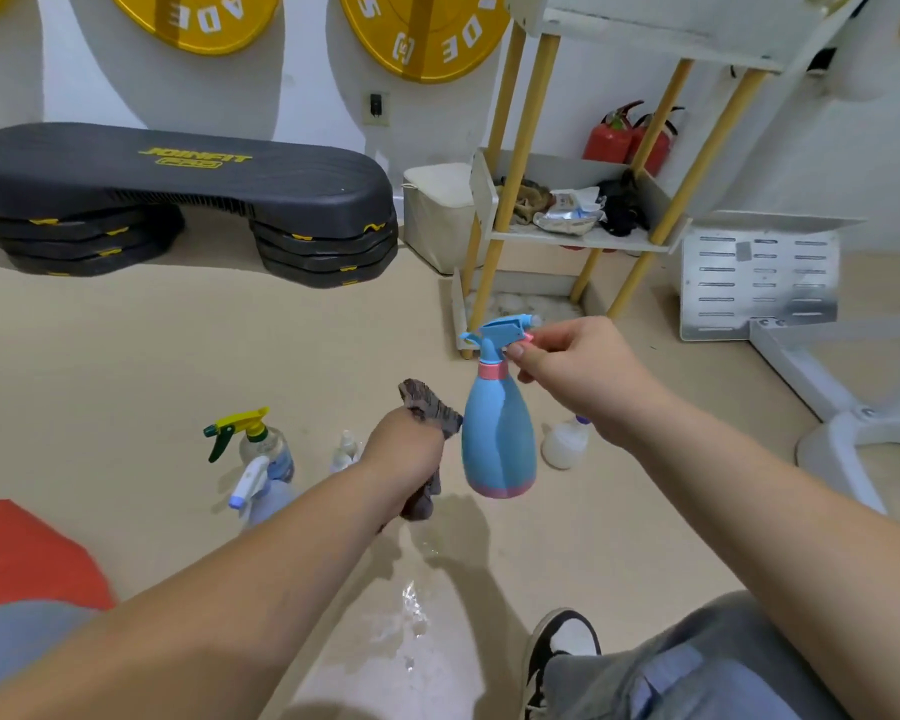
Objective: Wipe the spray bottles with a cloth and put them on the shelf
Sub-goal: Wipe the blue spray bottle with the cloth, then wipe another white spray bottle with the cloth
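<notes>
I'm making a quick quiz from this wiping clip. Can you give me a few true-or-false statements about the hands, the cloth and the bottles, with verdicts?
1. The right hand holds the blue spray bottle by its sprayer head. True.
2. The cloth lies on the floor. False: the left hand grips it.
3. The blue spray bottle stands on the shelf. False: it hangs in the air over the floor, not on the shelf.
4. A bottle with a yellow and green sprayer stands on the floor. True.
</notes>
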Demonstrator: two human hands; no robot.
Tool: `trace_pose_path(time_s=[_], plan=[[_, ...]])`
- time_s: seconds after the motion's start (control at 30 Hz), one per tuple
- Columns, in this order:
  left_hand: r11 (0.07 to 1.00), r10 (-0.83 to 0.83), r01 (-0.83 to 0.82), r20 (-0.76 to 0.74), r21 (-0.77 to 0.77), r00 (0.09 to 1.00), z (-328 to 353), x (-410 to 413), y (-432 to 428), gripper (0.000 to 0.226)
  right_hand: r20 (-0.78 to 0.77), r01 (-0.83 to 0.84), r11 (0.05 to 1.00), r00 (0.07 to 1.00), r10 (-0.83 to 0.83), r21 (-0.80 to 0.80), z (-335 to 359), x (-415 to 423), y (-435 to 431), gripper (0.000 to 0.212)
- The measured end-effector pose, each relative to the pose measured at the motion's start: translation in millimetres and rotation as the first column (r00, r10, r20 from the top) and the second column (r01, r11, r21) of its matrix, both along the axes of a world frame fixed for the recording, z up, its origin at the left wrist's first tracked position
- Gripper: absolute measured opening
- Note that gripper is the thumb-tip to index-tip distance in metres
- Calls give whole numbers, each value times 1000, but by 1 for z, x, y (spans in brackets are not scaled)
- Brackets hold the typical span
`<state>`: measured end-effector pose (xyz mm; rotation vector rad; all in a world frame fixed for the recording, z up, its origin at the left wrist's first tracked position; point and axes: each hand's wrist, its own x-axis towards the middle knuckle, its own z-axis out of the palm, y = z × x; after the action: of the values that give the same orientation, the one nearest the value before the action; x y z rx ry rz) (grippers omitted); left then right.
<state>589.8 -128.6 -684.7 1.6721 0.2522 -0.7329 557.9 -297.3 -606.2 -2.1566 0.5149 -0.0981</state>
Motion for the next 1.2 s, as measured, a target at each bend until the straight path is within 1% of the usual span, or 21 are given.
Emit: trace_pose_path(time_s=[0.1, 0.13, 0.2, 0.23, 0.3, 0.4, 0.53, 0.6, 0.67, 0.77, 0.87, 0.97, 1.1, 1.2], plan=[[998, -23, 23, -2, -62, 1000, 9, 0, -15, 23, -39, 39, 999, 998, -39, -9, -5, -2, -15, 33], [994, -33, 31, -17, -103, 999, 11, 0, -22, 24, -47, 69, 998, 997, -68, 6, -8, -2, -22, 31], [993, -20, 20, 0, -119, 1000, 8, 3, -36, 25, -84, 137, 989, 988, -132, 57, -16, 0, -38, 15], [991, -25, 24, -1, -130, 1000, 4, 5, -44, 22, -106, 172, 981, 981, -162, 85, -21, 2, -47, 13], [987, -50, 46, -21, -152, 999, -4, 7, -61, 18, -159, 247, 957, 962, -222, 154, -35, 5, -66, 23], [989, -103, 98, -39, -108, 994, -25, 9, -85, 22, -234, 343, 908, 928, -289, 239, -65, 3, -92, 32], [978, -211, 210, -56, -14, 976, -71, 17, -116, 29, -301, 454, 830, 881, -364, 324, -128, -4, -124, 41], [969, -241, 244, -68, 37, 968, -95, 20, -127, 24, -333, 510, 785, 852, -404, 353, -163, -6, -137, 40], [959, -256, 262, -64, 106, 964, -114, 25, -134, 17, -349, 560, 745, 823, -449, 362, -193, -4, -149, 38], [934, -287, 292, -56, 206, 956, -137, 35, -144, 20, -356, 625, 698, 778, -518, 350, -227, 1, -167, 32], [930, -297, 304, -66, 206, 953, -152, 43, -154, 22, -350, 666, 677, 744, -569, 313, -251, 4, -184, 22], [937, -296, 304, -70, 174, 953, -160, 43, -161, 23, -343, 687, 658, 726, -596, 310, -265, 4, -194, 25], [935, -292, 298, -60, 194, 955, -165, 41, -166, 24, -394, 675, 669, 733, -555, 313, -274, -1, -202, 28], [933, -295, 300, -53, 200, 954, -163, 38, -163, 24, -442, 695, 660, 706, -553, 284, -277, -7, -207, 41]])
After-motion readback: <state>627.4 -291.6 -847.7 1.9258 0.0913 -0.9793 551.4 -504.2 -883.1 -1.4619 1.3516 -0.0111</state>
